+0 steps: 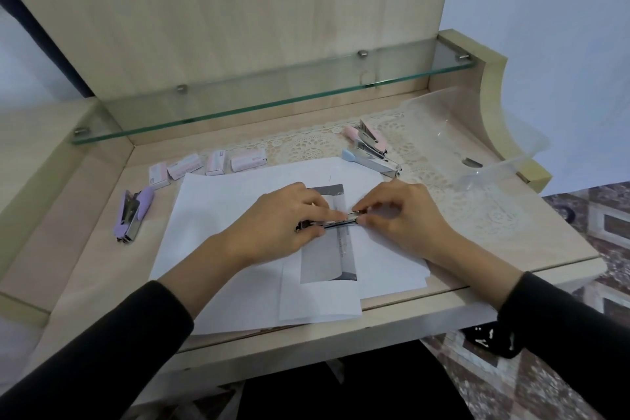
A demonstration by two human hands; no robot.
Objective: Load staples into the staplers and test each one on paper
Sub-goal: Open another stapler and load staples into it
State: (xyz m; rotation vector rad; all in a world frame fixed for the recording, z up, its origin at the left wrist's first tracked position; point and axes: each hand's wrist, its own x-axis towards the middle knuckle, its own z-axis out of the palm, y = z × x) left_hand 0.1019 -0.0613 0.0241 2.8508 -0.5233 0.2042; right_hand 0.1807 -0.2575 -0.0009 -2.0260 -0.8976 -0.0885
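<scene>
Over the white paper sheets at the desk's middle, my left hand grips a metal stapler, mostly hidden under the fingers. My right hand pinches a thin strip of staples at the stapler's open channel. A lilac stapler lies open at the left. A pink stapler and a blue stapler lie open at the back right. Several small staple boxes stand in a row behind the paper.
A printed sheet with a grey picture lies on top of the paper. A clear plastic bag rests on a lace mat at the right. A glass shelf overhangs the desk's back.
</scene>
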